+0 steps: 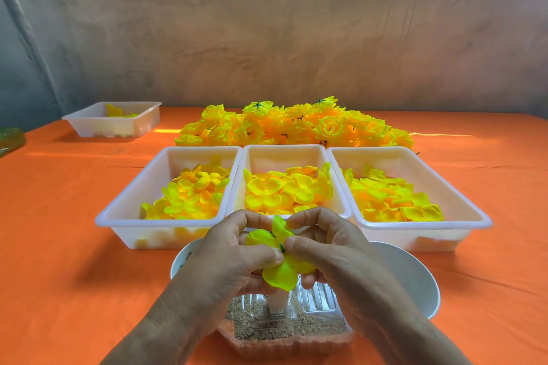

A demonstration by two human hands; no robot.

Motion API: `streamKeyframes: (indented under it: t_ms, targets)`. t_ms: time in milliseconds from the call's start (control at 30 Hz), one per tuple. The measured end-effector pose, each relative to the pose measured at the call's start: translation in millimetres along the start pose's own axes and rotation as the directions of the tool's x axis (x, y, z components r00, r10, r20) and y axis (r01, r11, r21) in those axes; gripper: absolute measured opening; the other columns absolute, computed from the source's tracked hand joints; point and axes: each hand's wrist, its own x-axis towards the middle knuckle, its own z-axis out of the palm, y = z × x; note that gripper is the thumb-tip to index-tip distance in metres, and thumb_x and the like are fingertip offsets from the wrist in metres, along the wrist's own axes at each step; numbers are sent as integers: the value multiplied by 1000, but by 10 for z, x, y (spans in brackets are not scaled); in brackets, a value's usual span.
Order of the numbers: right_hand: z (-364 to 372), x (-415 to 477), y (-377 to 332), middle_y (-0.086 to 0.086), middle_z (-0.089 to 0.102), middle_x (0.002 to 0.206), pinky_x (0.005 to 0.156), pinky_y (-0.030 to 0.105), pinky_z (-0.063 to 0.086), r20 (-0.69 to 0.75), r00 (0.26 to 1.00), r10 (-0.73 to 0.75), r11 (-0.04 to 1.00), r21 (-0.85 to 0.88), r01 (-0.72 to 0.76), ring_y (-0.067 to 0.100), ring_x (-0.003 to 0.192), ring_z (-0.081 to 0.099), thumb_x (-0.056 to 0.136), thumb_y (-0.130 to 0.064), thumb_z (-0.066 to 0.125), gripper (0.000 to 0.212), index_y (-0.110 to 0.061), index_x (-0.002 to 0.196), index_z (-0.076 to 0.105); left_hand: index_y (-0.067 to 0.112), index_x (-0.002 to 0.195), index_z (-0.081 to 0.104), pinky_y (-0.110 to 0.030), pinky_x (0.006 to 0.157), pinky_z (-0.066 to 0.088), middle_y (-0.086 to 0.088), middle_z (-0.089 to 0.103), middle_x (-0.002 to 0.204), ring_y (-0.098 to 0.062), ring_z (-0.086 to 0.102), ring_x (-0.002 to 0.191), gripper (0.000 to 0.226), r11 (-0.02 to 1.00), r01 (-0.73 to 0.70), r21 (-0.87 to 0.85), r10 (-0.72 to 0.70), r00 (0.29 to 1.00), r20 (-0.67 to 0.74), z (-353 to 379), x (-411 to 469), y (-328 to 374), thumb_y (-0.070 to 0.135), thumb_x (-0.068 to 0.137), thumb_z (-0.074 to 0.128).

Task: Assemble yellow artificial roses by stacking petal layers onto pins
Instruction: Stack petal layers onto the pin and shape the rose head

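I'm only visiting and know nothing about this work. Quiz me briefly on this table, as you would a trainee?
1. True or false: the finished roses lie behind the row of three trays.
2. How many white trays hold petals altogether?
3. The left hand and right hand both pinch: A) a petal layer, B) scissors, C) a spoon?
Key: 1 true; 2 four, counting the far-left tray; 3 A.

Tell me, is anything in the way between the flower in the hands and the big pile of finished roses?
Yes. The middle petal tray sits right between the half-made rose, pinched by the left hand and right hand, and the pile of finished roses at the back. The rose would probably have to go over it.
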Motion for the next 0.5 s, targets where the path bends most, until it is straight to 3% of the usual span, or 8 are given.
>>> streamKeyframes:
  t_ms: [267, 400, 500]
  targets:
    - [27, -8, 63, -4, 61, 62, 45, 22, 42, 25, 1000, 16, 1000, -2, -16, 8, 55, 58, 65, -20, 65, 27, -13, 92, 63, 8, 100, 63, -27, 50, 53, -9, 71, 76, -24, 70, 64, 27, 1000, 27, 13, -27, 1000, -8, -37, -11, -51, -11, 81, 64]
    - [43, -25, 21, 0, 63, 68, 46, 23, 44, 23, 998, -52, 999, 12, 52, 10, 58, 57, 67, -21, 66, 26, -14, 92, 64, 16, 92, 68, -30, 52, 55, -10, 72, 76, -25, 71, 64, 33, 999, -45, -2, 44, 999, -25, -18, -27, 5, 5, 61, 72]
    - [35, -10, -27, 2, 64, 70, 46, 22, 44, 11, 996, -94, 995, 18, 93, 11, 58, 57, 68, -22, 66, 25, -17, 92, 64, 16, 92, 67, -28, 48, 53, -5, 70, 70, -21, 69, 57, 33, 996, -86, -11, 86, 995, -46, 1, -11, 71, 6, 61, 73]
